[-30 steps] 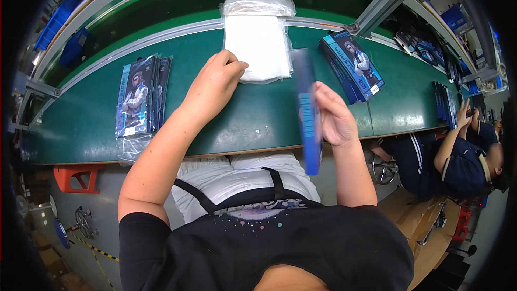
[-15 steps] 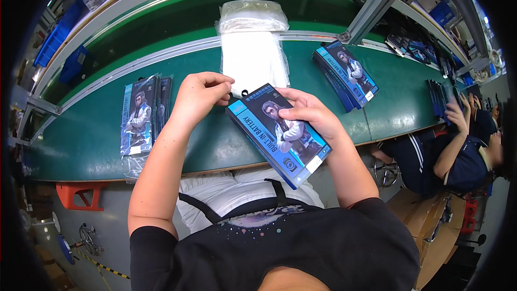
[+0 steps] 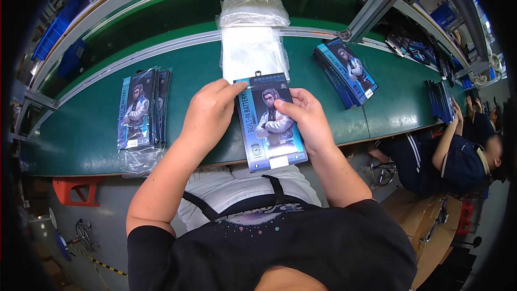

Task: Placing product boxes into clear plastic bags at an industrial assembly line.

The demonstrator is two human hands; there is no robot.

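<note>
A flat blue-and-black battery box (image 3: 274,129), printed with a figure in a white jacket, is held upright over the table's near edge. My right hand (image 3: 311,121) grips its right side, thumb on the front and fingers behind. My left hand (image 3: 212,109) pinches its upper left corner. A small black hang tab (image 3: 258,73) sticks up from the top. Whether another box lies behind it is hidden. Just beyond, a pile of clear plastic bags (image 3: 249,48) lies on the green table (image 3: 207,64).
Several similar boxes in clear bags (image 3: 137,110) lie at the left. A stack of unbagged boxes (image 3: 350,73) sits at the right. Metal posts (image 3: 371,8) rise at the back right. A co-worker (image 3: 458,156) sits at the right, hands at more boxes (image 3: 439,99).
The box has turned more upright and shifted slightly left. My left hand, earlier at the loose tabs, has come onto its upper left corner. The co-worker's raised hand has come down to the boxes.
</note>
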